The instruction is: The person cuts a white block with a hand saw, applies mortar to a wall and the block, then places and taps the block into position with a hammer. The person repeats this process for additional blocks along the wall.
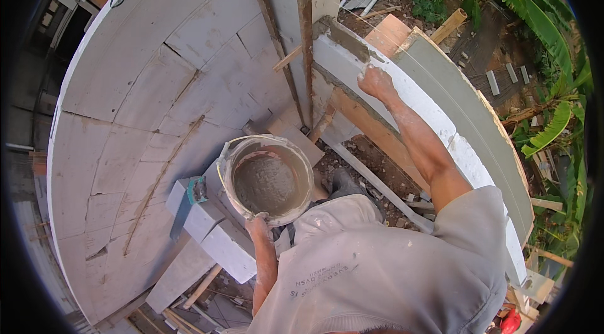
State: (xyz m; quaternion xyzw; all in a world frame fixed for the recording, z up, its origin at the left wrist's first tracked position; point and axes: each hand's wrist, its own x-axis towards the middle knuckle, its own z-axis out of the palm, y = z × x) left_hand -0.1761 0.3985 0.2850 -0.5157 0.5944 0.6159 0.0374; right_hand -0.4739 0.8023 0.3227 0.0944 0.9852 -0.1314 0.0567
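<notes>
My left hand [258,224] grips the near rim of a bucket [304,180] that holds wet grey mortar [264,183]. My right hand [376,82] is closed at the top of a curved course of white blocks [420,121], just below a patch of grey mortar [345,37] on its far end; what its fingers hold is too small to make out. A thin string line runs along this course. Left of the bucket, a teal-handled tool [195,190] with a flat blade rests on white blocks [229,250].
A tall curved block wall [126,164] stands on my left, with upright timbers [303,26] at its far end. A grey board strip [478,133] edges the outside of the white course. Rubble, a long pale bar [377,183] and planks lie below; banana plants [553,51] grow at the right.
</notes>
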